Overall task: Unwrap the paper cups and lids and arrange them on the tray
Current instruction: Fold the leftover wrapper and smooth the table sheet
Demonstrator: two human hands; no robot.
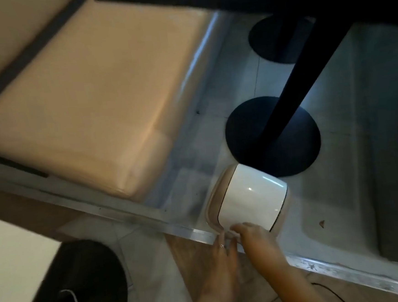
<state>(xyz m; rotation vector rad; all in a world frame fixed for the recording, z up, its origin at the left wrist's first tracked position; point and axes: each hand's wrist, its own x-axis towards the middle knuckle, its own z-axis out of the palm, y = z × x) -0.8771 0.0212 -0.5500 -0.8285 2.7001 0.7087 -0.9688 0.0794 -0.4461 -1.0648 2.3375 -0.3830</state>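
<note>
Left hand: the left hand [221, 256] reaches forward with its fingers fairly straight and close together, a ring on one of them; the fingertips [221, 236] meet the near lower corner of the white object. Whether they pinch anything cannot be told through the blur.
Right hand: the right hand [254, 235] lies just beside the left, fingers bent over the same lower edge and touching it; how firm the hold is cannot be told.
White object: a glossy white cylindrical object [249, 200] lies tilted on its side, with a beige rim or band at its left end and a thin dark line at its right end. Whether it is a wrapped stack of cups cannot be told.
Where it is: on the grey floor [336, 152], just beside the round black table base [273, 137].
Around: a tan cushioned seat [89, 97] stands to the left, and a second black base [272, 40] farther back.
</note>
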